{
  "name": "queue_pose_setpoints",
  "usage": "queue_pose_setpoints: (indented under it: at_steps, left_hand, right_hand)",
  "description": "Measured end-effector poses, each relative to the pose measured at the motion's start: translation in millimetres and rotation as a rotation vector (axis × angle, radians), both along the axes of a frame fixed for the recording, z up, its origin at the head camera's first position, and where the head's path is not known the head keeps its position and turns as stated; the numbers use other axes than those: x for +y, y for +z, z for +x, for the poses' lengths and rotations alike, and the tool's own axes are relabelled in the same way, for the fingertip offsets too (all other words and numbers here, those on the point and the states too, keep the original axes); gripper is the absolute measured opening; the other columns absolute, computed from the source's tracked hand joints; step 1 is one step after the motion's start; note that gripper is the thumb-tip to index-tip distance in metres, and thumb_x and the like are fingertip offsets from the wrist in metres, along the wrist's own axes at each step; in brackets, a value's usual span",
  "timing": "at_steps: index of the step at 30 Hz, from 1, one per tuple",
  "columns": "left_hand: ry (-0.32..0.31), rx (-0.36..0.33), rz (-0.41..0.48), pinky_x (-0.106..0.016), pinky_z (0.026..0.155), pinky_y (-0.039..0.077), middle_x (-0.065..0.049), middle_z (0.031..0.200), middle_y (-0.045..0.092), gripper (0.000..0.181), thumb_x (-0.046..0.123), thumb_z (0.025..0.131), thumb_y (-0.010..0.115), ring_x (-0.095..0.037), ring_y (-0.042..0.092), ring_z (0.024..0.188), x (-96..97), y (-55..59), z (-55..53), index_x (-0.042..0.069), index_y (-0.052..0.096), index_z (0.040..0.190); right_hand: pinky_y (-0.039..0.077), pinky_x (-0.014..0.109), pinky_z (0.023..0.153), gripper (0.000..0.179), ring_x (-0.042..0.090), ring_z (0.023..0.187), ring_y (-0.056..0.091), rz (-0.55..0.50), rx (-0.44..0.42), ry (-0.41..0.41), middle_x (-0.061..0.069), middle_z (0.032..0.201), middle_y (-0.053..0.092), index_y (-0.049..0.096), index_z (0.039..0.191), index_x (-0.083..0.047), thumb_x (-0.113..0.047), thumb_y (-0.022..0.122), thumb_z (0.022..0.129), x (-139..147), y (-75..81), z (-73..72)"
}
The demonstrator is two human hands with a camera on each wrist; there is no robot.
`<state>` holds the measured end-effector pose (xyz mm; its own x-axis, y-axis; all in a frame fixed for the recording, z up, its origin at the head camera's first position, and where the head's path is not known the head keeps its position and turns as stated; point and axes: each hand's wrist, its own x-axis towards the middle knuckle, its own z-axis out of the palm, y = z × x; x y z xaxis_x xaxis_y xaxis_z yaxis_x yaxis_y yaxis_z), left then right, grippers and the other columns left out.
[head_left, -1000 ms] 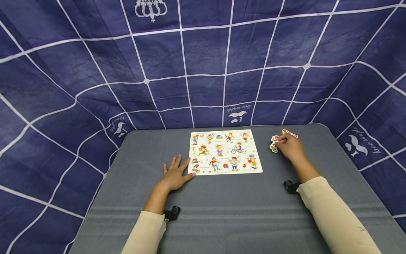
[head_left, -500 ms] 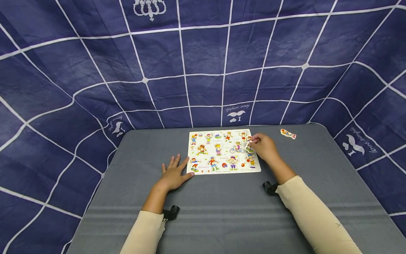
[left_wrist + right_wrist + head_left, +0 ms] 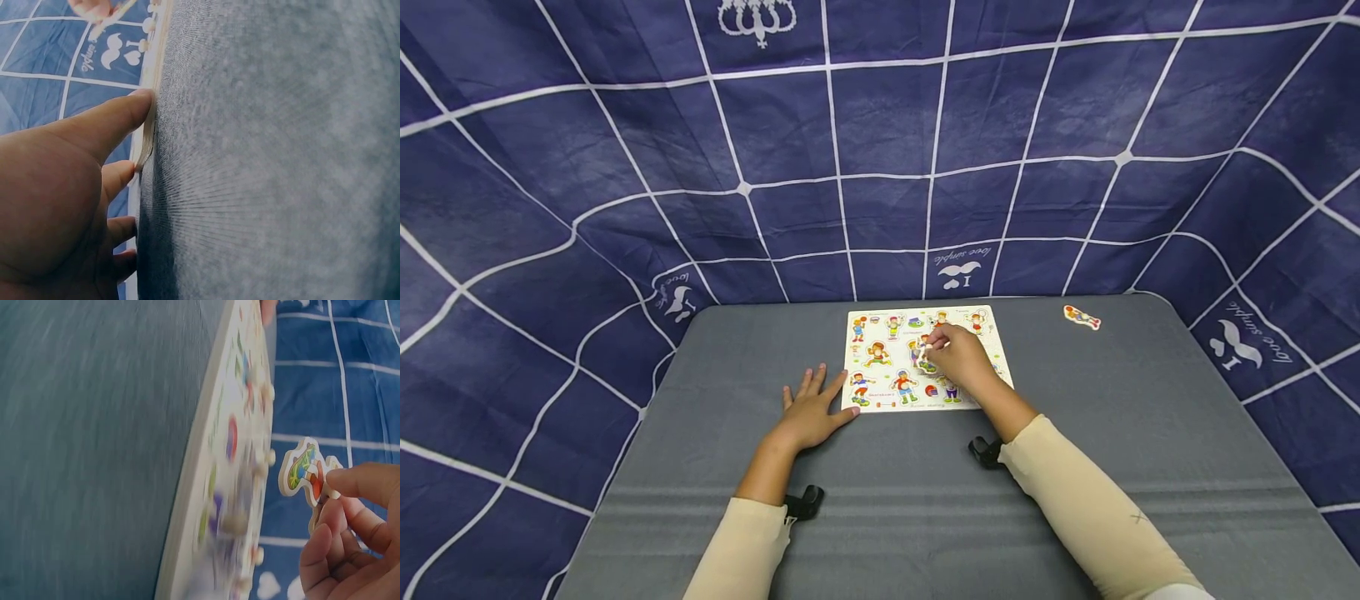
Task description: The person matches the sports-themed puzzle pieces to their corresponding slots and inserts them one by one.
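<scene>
A cream puzzle board (image 3: 868, 333) printed with sports figures lies on the grey table, several knobbed pieces in it. My left hand (image 3: 808, 417) rests on the table with fingers spread; thumb (image 3: 134, 106) and index fingertip touch the board's left edge. Over the middle of the board, my right hand (image 3: 964, 358) pinches a figure-shaped puzzle piece (image 3: 303, 469) between thumb and fingers. In the right wrist view that piece is clear of the board, its green and red print showing; the fingers hide part of it.
Another loose figure piece (image 3: 1082, 317) lies on the grey table (image 3: 910, 500) to the right of the board, near the back edge. A blue cloth (image 3: 887, 217) with white lines hangs behind and along both sides.
My right hand has picked up the puzzle piece from the table on the right and carried it left over the board's middle. My left hand has stayed in place.
</scene>
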<state>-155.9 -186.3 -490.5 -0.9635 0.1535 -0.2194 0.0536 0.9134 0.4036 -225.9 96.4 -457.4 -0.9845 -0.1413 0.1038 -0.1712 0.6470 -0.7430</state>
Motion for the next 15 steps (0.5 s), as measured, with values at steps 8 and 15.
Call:
queue_pose_setpoints:
  at_steps: [8,15]
  left_hand:
    - [-0.005,0.003,-0.001,-0.076,0.118,-0.002,-0.016,0.171,0.01,0.078,0.06,0.096,0.058,-0.041,0.001,0.158,0.0,1.1,-0.3,0.029,0.029,0.161]
    - [-0.008,0.007,0.004,-0.077,0.117,-0.002,-0.017,0.17,0.011,0.077,0.059,0.096,0.058,-0.041,0.002,0.158,0.6,3.1,0.6,0.028,0.03,0.161]
  right_hand:
    - [0.047,0.03,0.074,0.009,0.016,0.078,0.06,0.012,0.01,0.061,0.003,0.088,0.067,0.07,0.093,-0.011,-0.013,0.074,0.086,-37.3,-4.9,3.7]
    - [0.046,0.028,0.073,0.009,0.013,0.078,0.058,0.018,-0.008,0.107,0.002,0.087,0.065,0.069,0.092,-0.011,-0.012,0.076,0.085,-66.3,-7.6,8.9]
